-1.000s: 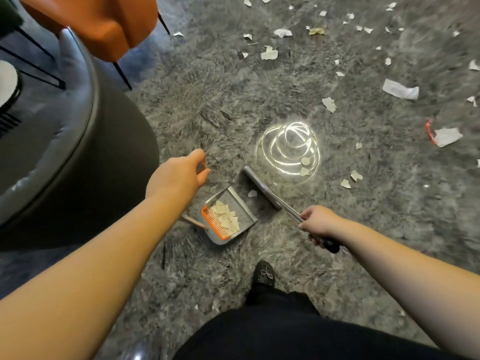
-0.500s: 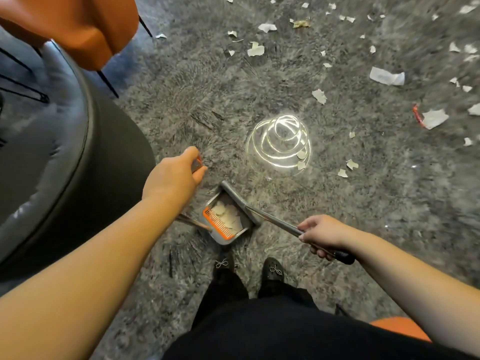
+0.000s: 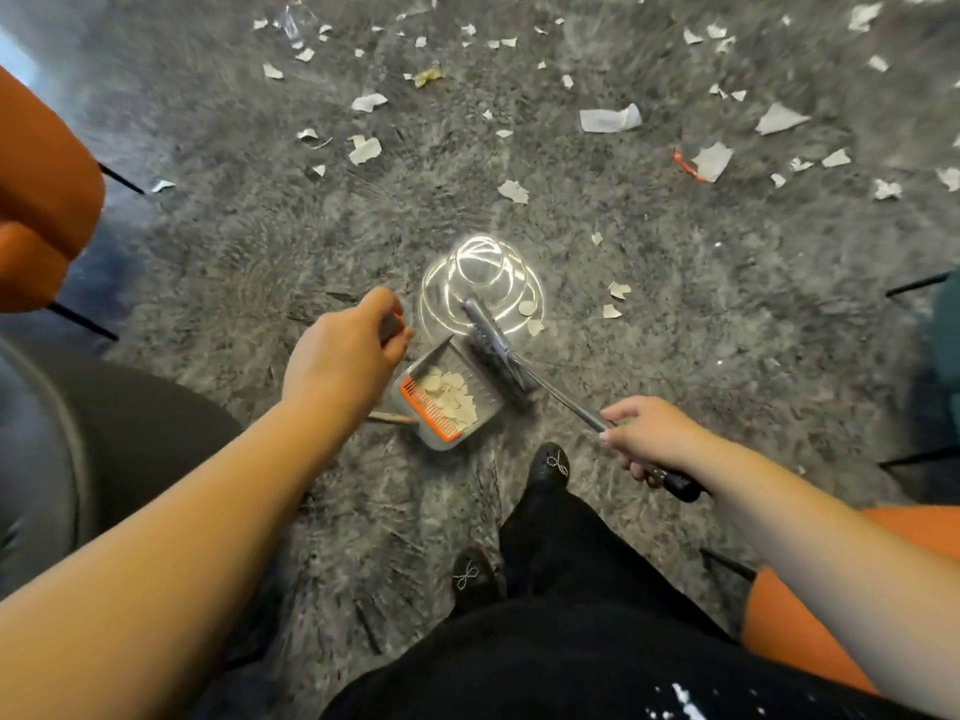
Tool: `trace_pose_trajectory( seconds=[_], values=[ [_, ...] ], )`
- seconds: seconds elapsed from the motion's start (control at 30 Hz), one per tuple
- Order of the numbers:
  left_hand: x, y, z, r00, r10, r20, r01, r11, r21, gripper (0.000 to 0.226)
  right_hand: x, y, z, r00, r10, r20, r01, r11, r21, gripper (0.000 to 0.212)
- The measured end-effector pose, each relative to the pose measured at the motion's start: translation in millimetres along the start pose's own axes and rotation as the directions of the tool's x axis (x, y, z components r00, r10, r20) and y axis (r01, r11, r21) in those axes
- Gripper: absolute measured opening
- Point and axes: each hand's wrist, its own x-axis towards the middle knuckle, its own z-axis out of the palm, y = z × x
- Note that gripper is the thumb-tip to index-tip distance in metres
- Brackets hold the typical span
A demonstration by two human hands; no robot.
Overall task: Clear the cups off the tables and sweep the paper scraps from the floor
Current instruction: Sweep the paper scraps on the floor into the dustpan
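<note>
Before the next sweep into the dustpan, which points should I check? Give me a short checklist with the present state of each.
1. Left hand holds the dustpan handle: ok, fingers curl round it.
2. Right hand grips the broom handle: ok.
3. Dustpan mouth faces the broom head: ok, the head lies at the open edge.
4. Dustpan has room: ok, scraps cover only part of its floor.
5. Nearest scraps lie beyond the broom head: ok, two or three sit in the light reflection.
6. Dustpan lip flat on the carpet: cannot tell.
</note>
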Motion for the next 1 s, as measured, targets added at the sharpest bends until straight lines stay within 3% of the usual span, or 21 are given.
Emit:
trace_pose_trajectory(
  seconds=[0.2, 0.47, 0.83, 1.0],
  values=[
    [86, 25, 24, 0.993, 0.118, 0.028, -0.119, 0.992, 0.038, 0.02, 42, -23, -50, 0.996, 0.02, -0.092, -0.011, 0.996, 0.091, 0.04],
    [202, 81, 56, 0.968, 0.178, 0.179, -0.199, 0.974, 0.109, 0.018, 115, -64, -126, 0.994, 0.07, -0.085, -0.061, 0.993, 0.101, 0.039],
    [265, 85, 63, 0.972, 0.149, 0.183, -0.182, 0.967, 0.177, 0.02, 170, -102, -162, 0.986, 0.089, 0.142, -0.066, 0.985, -0.159, 0.039],
    [280, 91, 65, 0.974, 0.127, 0.189, -0.161, 0.971, 0.179, 0.02, 161, -99, -172, 0.959, 0.122, 0.256, -0.099, 0.99, -0.099, 0.029]
  ],
)
